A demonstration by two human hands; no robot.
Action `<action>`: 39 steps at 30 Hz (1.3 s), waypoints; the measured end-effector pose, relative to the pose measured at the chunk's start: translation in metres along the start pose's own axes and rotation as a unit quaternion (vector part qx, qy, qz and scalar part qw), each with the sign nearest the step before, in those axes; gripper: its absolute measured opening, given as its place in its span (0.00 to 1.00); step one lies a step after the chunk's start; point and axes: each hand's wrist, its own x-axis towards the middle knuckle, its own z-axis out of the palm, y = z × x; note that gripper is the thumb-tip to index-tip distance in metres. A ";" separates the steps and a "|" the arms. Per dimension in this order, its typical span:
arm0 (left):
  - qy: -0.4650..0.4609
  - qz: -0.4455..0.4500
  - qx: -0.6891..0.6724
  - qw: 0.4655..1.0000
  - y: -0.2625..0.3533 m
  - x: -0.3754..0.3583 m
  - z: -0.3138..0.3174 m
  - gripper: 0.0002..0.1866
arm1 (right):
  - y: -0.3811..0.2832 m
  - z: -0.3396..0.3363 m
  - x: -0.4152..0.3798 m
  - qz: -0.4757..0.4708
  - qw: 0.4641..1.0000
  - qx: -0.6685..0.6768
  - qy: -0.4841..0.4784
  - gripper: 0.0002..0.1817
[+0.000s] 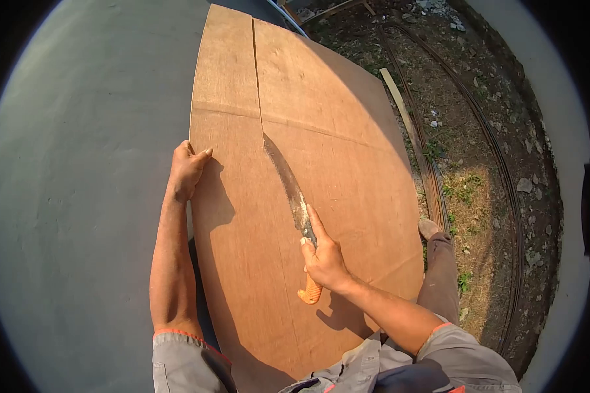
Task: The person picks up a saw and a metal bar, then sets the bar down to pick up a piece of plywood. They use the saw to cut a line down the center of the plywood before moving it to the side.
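Note:
A large plywood sheet [354,190] lies in front of me, with a long straight cut running from its far edge toward its middle. At the near end of that cut sits the curved blade of a hand saw [287,171]. My right hand [326,262] is wrapped round the saw's orange handle, its index finger stretched along the base of the blade. On the left edge of the sheet, my left hand [191,171] grips the narrower strip beside the cut, thumb on top and the other fingers mostly hidden at the edge.
To the left rises a smooth grey wall [92,183]. On the right, long thin rods [498,150] and a wooden strip [400,105] lie on rough ground with stones and weeds. My shoe [429,228] stands close to the sheet's right edge.

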 end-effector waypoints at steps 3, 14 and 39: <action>0.007 0.006 0.008 1.000 -0.005 0.007 -0.004 0.16 | 0.010 0.037 0.105 0.063 0.997 -0.039 0.007 0.40; 0.035 -0.025 0.053 0.998 0.004 0.002 0.002 0.14 | -0.035 -0.016 0.060 0.129 0.991 0.020 -0.024 0.38; -0.008 -0.058 0.000 0.998 -0.006 -0.093 0.002 0.26 | -0.079 -0.044 0.084 0.133 0.987 -0.037 -0.080 0.37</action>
